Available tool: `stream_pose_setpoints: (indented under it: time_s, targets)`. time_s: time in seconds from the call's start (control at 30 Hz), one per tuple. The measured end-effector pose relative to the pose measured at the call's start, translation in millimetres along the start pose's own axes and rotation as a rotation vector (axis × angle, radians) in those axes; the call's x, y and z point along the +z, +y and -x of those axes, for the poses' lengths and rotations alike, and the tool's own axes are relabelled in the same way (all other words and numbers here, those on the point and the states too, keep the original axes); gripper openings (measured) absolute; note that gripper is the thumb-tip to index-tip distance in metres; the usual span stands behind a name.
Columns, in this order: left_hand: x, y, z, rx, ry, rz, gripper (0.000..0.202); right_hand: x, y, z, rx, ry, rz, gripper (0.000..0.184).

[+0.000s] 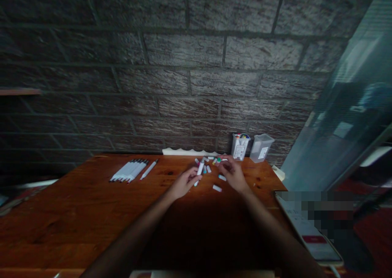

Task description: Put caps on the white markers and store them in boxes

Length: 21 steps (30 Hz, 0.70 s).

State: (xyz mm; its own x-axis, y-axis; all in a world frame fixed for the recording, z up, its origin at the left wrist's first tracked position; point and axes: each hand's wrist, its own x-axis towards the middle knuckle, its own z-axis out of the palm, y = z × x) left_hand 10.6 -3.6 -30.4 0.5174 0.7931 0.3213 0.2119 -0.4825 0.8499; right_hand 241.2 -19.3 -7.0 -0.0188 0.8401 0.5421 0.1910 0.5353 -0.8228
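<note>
- Left hand grips a white marker above the desk.
- Right hand rests, fingers curled, over loose caps; whether it holds one is unclear.
- Risk: a nudge could scatter the caps toward the cups.

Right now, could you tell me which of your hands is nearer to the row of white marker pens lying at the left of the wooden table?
The left hand, holding a white marker, is nearer the row of white marker pens; the right hand lies farther right, among the scattered caps.

Glossy wood table; rough brick wall; plastic cups.
</note>
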Motion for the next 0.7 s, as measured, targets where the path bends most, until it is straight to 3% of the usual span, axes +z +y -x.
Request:
stream_pose_setpoints:
  time_s: [0.17,0.5,0.6,0.7]
  targets:
    - [-4.8,0.4,1.8,0.011,0.011,-0.125,0.032,6.3,-12.0,2.4,-0.086,0.011,0.012,0.022]
    - [-4.3,-5.1,1.6,0.063,0.013,-0.210,0.032,6.2,-12.2,4.6,-0.022,0.057,0.095,0.030]
    - [-4.7,-3.8,1.5,0.071,0.027,-0.217,0.030,1.7,-5.6,2.1,-0.007,0.120,0.149,0.032]
    - [-6.3,-3.3,1.0,0.051,0.063,-0.244,0.031,-12.3,11.1,-1.2,0.103,0.210,0.289,0.035]
